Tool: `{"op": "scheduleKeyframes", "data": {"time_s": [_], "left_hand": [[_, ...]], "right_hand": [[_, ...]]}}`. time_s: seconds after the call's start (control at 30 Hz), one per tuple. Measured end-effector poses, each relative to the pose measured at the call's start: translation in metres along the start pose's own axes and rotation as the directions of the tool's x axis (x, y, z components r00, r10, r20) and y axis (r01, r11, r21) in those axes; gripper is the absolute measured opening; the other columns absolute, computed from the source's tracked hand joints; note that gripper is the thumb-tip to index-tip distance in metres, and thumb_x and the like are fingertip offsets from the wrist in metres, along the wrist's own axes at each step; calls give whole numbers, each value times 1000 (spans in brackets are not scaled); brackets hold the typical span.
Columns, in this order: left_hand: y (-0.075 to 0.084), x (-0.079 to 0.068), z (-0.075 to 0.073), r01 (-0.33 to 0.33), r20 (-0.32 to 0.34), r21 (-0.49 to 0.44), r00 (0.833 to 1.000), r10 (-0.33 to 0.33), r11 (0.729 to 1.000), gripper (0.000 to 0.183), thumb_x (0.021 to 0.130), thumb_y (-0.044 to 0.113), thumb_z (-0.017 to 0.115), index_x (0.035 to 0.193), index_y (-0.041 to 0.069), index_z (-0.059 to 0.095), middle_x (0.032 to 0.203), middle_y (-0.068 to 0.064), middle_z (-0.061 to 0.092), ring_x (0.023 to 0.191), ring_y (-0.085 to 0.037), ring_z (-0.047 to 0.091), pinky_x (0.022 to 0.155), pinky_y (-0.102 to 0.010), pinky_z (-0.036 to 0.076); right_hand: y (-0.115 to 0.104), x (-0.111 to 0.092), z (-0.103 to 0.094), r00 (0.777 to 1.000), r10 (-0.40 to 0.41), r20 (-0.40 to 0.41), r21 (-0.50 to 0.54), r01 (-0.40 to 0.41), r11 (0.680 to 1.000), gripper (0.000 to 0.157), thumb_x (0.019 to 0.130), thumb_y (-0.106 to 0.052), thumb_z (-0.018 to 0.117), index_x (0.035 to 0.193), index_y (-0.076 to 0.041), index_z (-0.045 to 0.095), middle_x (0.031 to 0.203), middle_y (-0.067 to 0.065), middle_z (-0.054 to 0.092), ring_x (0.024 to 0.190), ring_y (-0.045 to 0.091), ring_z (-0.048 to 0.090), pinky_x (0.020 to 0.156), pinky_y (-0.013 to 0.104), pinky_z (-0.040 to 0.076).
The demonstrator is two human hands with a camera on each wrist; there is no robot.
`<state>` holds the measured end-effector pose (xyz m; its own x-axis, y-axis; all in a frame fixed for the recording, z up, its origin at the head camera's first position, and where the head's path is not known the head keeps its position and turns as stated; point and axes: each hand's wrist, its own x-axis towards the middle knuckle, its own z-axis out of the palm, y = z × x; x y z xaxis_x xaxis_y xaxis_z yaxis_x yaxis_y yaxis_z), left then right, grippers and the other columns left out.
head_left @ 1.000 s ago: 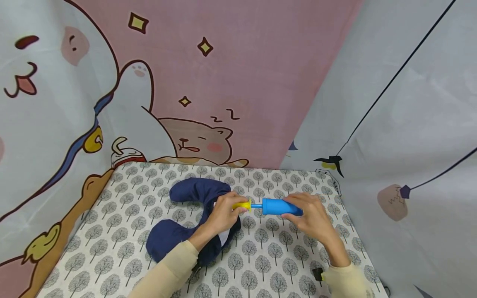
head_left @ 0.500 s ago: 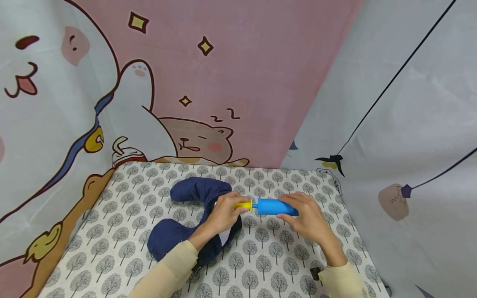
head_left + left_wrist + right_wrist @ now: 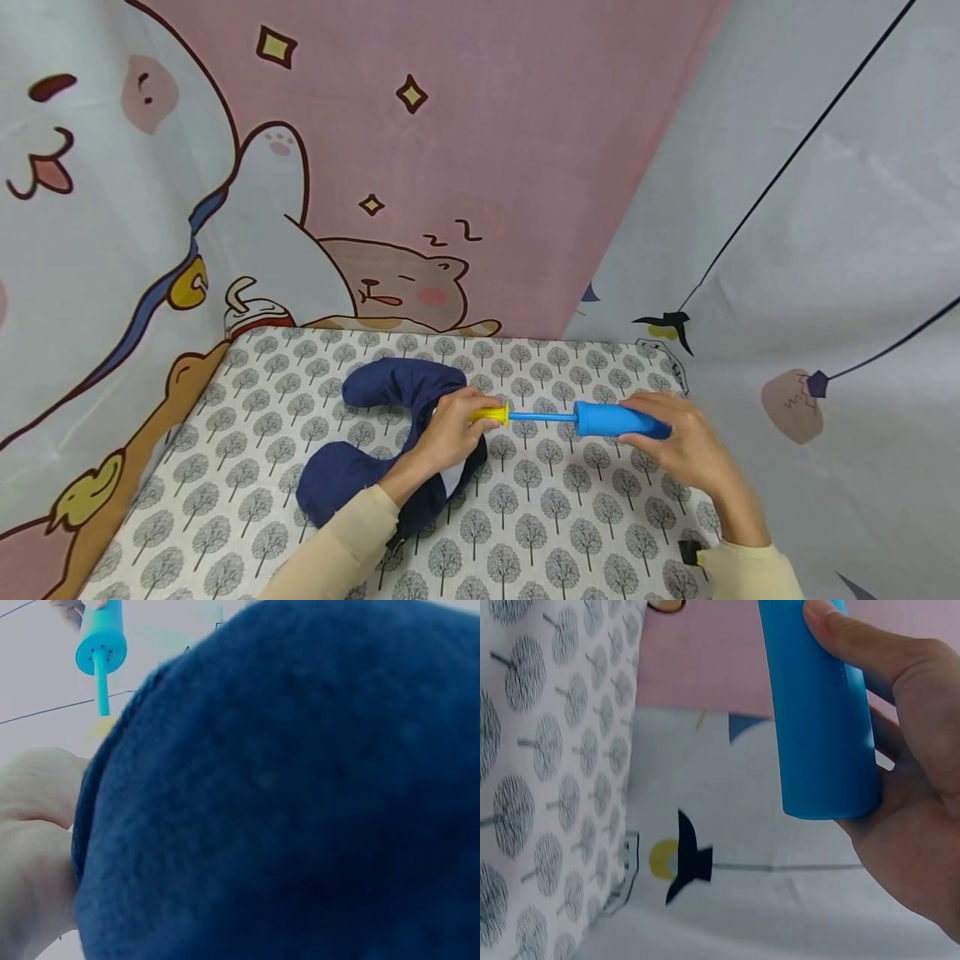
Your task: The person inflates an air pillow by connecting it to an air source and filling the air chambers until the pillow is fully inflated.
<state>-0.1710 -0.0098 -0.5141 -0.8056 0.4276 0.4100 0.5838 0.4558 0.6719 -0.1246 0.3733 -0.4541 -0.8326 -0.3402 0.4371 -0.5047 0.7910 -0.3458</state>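
A navy U-shaped neck pillow [image 3: 337, 483] lies left of centre in the head view, its opening to the left. Over its right side, my left hand [image 3: 447, 429] pinches the yellow end piece [image 3: 491, 414] of a blue hand pump [image 3: 611, 419]. Between the yellow piece and the blue barrel, a long stretch of thin rod shows. My right hand [image 3: 690, 437] grips the barrel, thumb on one side and fingers on the other. In the left wrist view, pillow fabric [image 3: 285, 772] covers most of the picture and hides the left fingertips.
The table [image 3: 585, 517] wears a white cloth printed with grey trees. Behind it hangs a pink backdrop [image 3: 495, 167] with cartoon animals, and a pale sheet [image 3: 847, 233] hangs on the right. A small black object [image 3: 689, 552] sits at the right sleeve's cuff.
The right hand first pushed the pump barrel left toward the yellow piece, then drew it far to the right, baring more rod. The left hand and pillow stay almost still.
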Motion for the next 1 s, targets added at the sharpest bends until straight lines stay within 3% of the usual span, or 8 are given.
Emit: {"op": "scheduleKeyframes", "data": {"time_s": [0.17, 0.23, 0.37, 0.43, 0.63, 1.0], "left_hand": [[-1, 1, 1, 23, -4, -1, 1000, -23, 1000, 27, 101, 9, 84, 128, 8, 85, 110, -7, 80, 94, -18, 72, 83, -27, 60], [-1, 1, 1, 17, -17, -5, 1000, -17, 1000, 27, 101, 9, 84, 128, 7, 85, 109, -8, 79, 92, -18, 72, 81, -27, 60], [-2, 1, 5, -22, -55, -12, 998, 21, 1000, 26, 100, 5, 84, 125, 2, 85, 107, -11, 78, 90, -18, 72, 77, -25, 61], [-2, 1, 6, -15, -56, -17, 998, 14, 1000, 26, 100, 5, 83, 126, 1, 84, 107, -12, 78, 90, -19, 73, 77, -25, 61], [5, 0, 7, 51, -39, -5, 998, -51, 999, 26, 101, 5, 82, 127, 2, 84, 106, -12, 78, 91, -20, 73, 79, -26, 60], [10, 1, 8, 93, -31, -40, 995, -94, 995, 28, 100, 3, 82, 128, 0, 84, 106, -10, 79, 96, -22, 74, 84, -33, 62]], "right_hand": [[8, -4, -9, 1000, 17, -13, -8, -17, 1000, 57, 75, -10, 105, 129, -14, 85, 133, 14, 83, 122, 40, 74, 105, 41, 53], [7, -3, -9, 1000, 20, -12, -14, -20, 1000, 57, 76, -12, 105, 129, -15, 85, 133, 13, 83, 121, 41, 75, 104, 43, 53], [-1, 3, -2, 1000, 13, -4, -22, -13, 1000, 56, 76, -14, 105, 128, -13, 85, 129, 14, 84, 119, 44, 77, 101, 61, 54], [-6, 6, 3, 1000, 6, -5, -17, -6, 1000, 56, 75, -13, 106, 127, -11, 85, 127, 14, 84, 117, 43, 78, 100, 63, 54], [-22, 17, 22, 999, -31, -24, 2, 31, 1000, 53, 76, -9, 105, 125, -6, 85, 125, 16, 85, 113, 40, 79, 93, 62, 60], [-47, 33, 55, 993, -99, -56, -20, 98, 995, 52, 72, -11, 107, 119, -4, 86, 118, 16, 86, 106, 38, 81, 89, 57, 62]]}}
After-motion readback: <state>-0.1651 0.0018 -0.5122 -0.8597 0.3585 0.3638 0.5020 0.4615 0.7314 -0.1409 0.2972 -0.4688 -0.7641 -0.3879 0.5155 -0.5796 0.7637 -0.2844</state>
